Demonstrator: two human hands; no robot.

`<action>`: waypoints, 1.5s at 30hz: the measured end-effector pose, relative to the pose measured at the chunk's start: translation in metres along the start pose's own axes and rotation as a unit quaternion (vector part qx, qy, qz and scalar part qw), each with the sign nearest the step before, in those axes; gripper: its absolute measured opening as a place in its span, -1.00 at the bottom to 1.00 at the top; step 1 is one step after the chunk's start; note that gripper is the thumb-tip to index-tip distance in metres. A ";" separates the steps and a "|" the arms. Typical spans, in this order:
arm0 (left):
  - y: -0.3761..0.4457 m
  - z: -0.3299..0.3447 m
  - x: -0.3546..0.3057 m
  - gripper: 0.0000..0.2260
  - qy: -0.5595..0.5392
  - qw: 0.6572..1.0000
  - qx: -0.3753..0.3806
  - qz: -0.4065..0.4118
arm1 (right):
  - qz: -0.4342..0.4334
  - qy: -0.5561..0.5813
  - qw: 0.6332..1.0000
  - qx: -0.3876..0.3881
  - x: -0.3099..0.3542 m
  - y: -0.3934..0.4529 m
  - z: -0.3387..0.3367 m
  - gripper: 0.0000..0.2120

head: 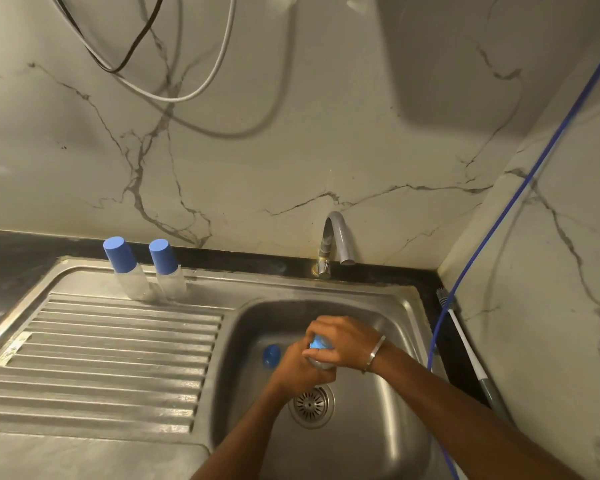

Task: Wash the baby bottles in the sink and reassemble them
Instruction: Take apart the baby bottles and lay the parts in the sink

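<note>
Over the sink basin: both hands meet above the steel bowl, just behind the drain strainer (311, 405).
Left hand (300, 368): fingers curl round the lower body of a baby bottle (321, 362), clamping it from below; the forearm comes up from the bottom edge of the view.
Right hand (343, 339): fingers wrap over the bottle's blue top (318, 343), gripping it from above; a metal bangle (374, 353) sits on the wrist.
Held bottle: almost wholly covered by the two hands; only a patch of blue top and a sliver of clear body show, so its tilt cannot be told.
Loose blue cap (271, 355): lies on the sink floor just left of the left hand, apart from it.
Sink (388, 410): stainless steel, its ribbed draining board (111, 358) stretching away left of the hands.
Two capped bottles: one (125, 268) and another (167, 268) stand side by side at the far edge of the draining board, well beyond and left of the hands, each clear with a blue cap on.
Tap (336, 242): curved spout behind the hands, at the back rim.
Bottle brush (465, 344): lies on the dark worktop (444, 355) to the right of the right hand, against the marble wall.
Blue cord (492, 233): hangs down past the brush, right of the hands.
</note>
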State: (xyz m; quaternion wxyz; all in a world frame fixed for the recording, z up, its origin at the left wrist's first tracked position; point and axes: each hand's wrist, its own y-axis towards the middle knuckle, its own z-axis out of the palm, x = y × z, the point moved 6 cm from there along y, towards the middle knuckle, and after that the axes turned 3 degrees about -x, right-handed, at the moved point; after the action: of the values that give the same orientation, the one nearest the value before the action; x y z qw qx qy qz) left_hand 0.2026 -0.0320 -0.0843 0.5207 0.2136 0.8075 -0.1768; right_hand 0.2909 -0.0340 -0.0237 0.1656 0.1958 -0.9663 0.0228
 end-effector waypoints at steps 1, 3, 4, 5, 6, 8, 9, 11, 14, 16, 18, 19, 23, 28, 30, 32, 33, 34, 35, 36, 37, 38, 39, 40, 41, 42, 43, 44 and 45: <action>0.001 -0.002 0.001 -0.69 -0.006 1.000 0.001 -0.005 | 0.008 0.040 0.999 0.014 -0.001 0.002 -0.001 -0.69; 0.003 -0.006 0.004 -0.65 -0.019 1.000 -0.009 -0.016 | 0.026 0.112 0.993 0.039 -0.002 0.004 -0.002 -0.67; 0.004 -0.008 0.004 -0.62 -0.022 0.999 -0.015 -0.017 | 0.033 0.133 0.989 0.048 -0.003 0.005 -0.001 -0.61; 0.005 -0.009 0.004 -0.60 -0.021 1.000 -0.019 -0.014 | 0.039 0.140 0.988 0.055 -0.003 0.006 -0.001 -0.55; 0.005 -0.009 0.004 -0.58 -0.014 1.000 -0.020 -0.010 | 0.047 0.133 0.988 0.058 -0.003 0.008 0.000 -0.50; 0.007 -0.009 0.004 -0.57 0.001 1.000 -0.018 -0.005 | 0.078 0.074 0.993 0.049 -0.008 0.010 -0.002 -0.51; 0.007 -0.008 0.004 -0.58 0.004 1.000 -0.016 -0.006 | 0.104 0.033 0.993 0.048 -0.011 0.011 -0.003 -0.53; 0.006 -0.008 0.007 -0.58 0.012 1.000 -0.022 -0.014 | 0.143 -0.028 0.987 0.069 -0.016 0.011 -0.003 -0.53; 0.006 -0.008 0.010 -0.57 0.013 0.999 -0.030 -0.015 | 0.109 -0.030 0.988 0.109 -0.009 0.014 0.002 -0.58; 0.005 -0.009 0.012 -0.57 0.003 0.999 -0.036 -0.012 | 0.062 0.005 0.990 0.128 -0.001 0.017 0.000 -0.62; 0.005 -0.011 0.013 -0.53 0.000 0.999 -0.042 -0.010 | 0.034 0.048 0.988 0.140 0.003 0.018 -0.004 -0.59; 0.005 -0.012 0.013 -0.50 -0.001 0.999 -0.044 -0.010 | 0.037 0.067 0.987 0.139 0.003 0.017 -0.005 -0.55; 0.007 -0.011 0.012 -0.55 0.005 0.999 -0.042 -0.011 | 0.114 0.024 0.987 0.112 -0.007 0.016 -0.006 -0.53; 0.005 -0.011 0.014 -0.57 -0.004 0.998 -0.055 -0.008 | 0.058 -0.001 0.990 0.131 0.003 0.017 -0.009 -0.62; 0.004 -0.011 0.014 -0.54 -0.015 0.998 -0.061 -0.001 | 0.035 0.028 0.989 0.142 0.007 0.015 -0.012 -0.61; 0.004 -0.012 0.014 -0.50 -0.018 0.998 -0.060 0.001 | 0.035 0.054 0.988 0.141 0.009 0.014 -0.014 -0.56; 0.004 -0.012 0.015 -0.49 -0.020 0.998 -0.057 -0.001 | 0.046 0.058 0.988 0.135 0.008 0.014 -0.014 -0.53; 0.005 -0.011 0.015 -0.48 -0.022 0.998 -0.054 -0.003 | 0.064 0.055 0.989 0.124 0.005 0.013 -0.013 -0.52; 0.005 -0.011 0.016 -0.50 -0.022 0.998 -0.051 -0.007 | 0.081 0.044 0.989 0.113 0.003 0.013 -0.012 -0.54; 0.005 -0.011 0.018 -0.52 -0.019 0.998 -0.051 -0.011 | 0.092 0.027 0.990 0.105 0.001 0.013 -0.011 -0.56; 0.005 -0.010 0.018 -0.53 -0.015 0.998 -0.052 -0.015 | 0.094 0.014 0.990 0.102 -0.001 0.014 -0.010 -0.58; 0.005 -0.010 0.019 -0.53 -0.015 0.998 -0.054 -0.014 | 0.089 0.009 0.991 0.103 0.000 0.014 -0.009 -0.59; 0.005 -0.011 0.019 -0.53 -0.017 0.998 -0.056 -0.012 | 0.080 0.009 0.991 0.104 0.001 0.014 -0.010 -0.59; 0.005 -0.011 0.020 -0.53 -0.018 0.998 -0.058 -0.010 | 0.068 0.011 0.992 0.107 0.003 0.014 -0.011 -0.59; 0.004 -0.011 0.021 -0.54 -0.017 0.998 -0.059 -0.008 | 0.057 0.013 0.993 0.107 0.003 0.014 -0.013 -0.59; 0.003 -0.011 0.022 -0.56 -0.014 0.998 -0.062 -0.009 | 0.049 0.016 0.993 0.106 0.004 0.014 -0.016 -0.60; 0.002 -0.011 0.025 -0.57 -0.014 0.998 -0.068 -0.013 | 0.045 0.021 0.993 0.105 0.005 0.014 -0.019 -0.60; 0.001 -0.012 0.027 -0.58 -0.017 0.997 -0.073 -0.020 | 0.042 0.030 0.993 0.102 0.005 0.013 -0.022 -0.61; 0.000 -0.012 0.030 -0.58 -0.020 0.996 -0.077 -0.025 | 0.041 0.041 0.994 0.098 0.004 0.013 -0.025 -0.62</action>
State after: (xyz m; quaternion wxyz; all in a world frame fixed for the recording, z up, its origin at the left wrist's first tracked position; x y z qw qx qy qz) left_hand 0.1822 -0.0212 -0.1066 0.5470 0.1492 0.8133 -0.1306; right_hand 0.2902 -0.0209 0.0015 0.1840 0.1706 -0.9590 0.1316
